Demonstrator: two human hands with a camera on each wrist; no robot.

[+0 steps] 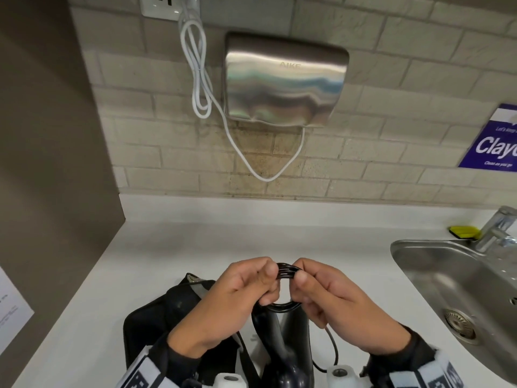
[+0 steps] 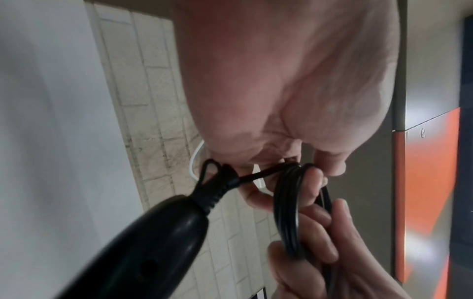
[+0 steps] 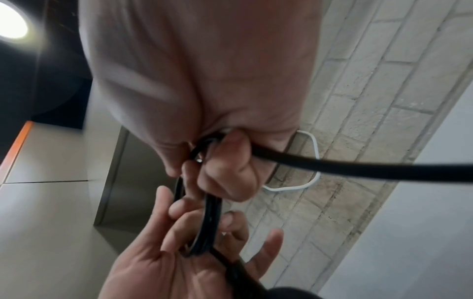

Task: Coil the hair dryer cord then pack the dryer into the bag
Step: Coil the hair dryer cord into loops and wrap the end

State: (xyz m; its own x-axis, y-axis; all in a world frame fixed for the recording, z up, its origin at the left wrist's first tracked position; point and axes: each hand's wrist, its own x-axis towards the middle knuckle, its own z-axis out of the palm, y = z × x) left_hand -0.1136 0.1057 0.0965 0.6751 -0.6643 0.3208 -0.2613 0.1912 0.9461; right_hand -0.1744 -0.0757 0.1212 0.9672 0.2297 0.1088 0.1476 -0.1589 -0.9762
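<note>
A white countertop [image 1: 173,247] runs below a beige tiled wall [image 1: 391,79] bearing a steel hand dryer [image 1: 282,79]. A steel sink [image 1: 453,275] sits right. A black fabric bag [image 1: 156,317] lies beside the black hair dryer [image 1: 288,340]. Above the dryer, left hand [image 1: 232,303] and right hand [image 1: 333,301] both pinch the coiled black cord [image 1: 286,270], hiding part of it.

White counter [image 1: 173,247]: black bag [image 1: 156,317], yellow sponge [image 1: 463,231], inset sink [image 1: 436,278].
</note>
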